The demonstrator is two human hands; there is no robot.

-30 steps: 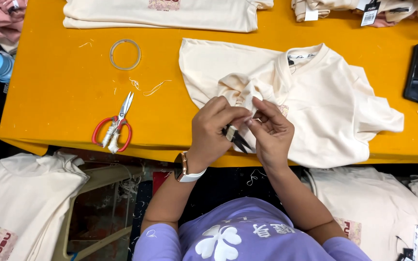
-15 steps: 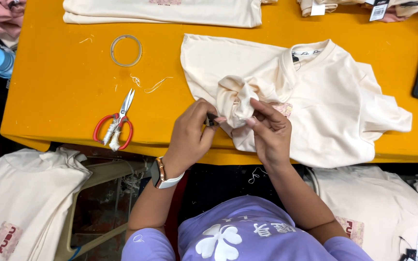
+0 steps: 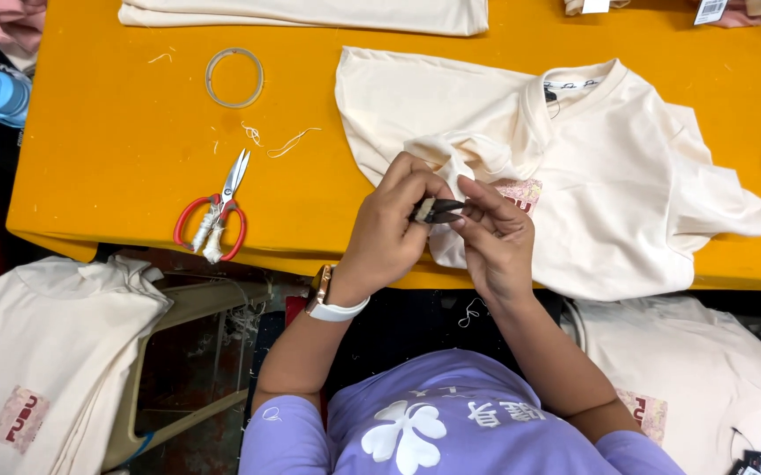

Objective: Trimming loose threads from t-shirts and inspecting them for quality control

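Both hands pinch a small dark snipper (image 3: 434,209) between them over the bunched hem of the cream T-shirt (image 3: 609,176): left hand (image 3: 389,230) curled tight round its handle, right hand (image 3: 495,237) closed on tip and cloth; keeping the fabric taut there would help a clean cut. Beyond the hands, a dark neck label (image 3: 565,85) sits inside the collar, a pink printed patch (image 3: 521,192) peeks by the right hand, and white hangtags (image 3: 710,10) lie at the tabletop's (image 3: 117,158) far edge.

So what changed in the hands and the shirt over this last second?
Both hands, left hand and right hand, stayed together over the cream T-shirt, still pinching the small dark snips; the bunched fabric shifted slightly. The red scissors and the ring did not move.
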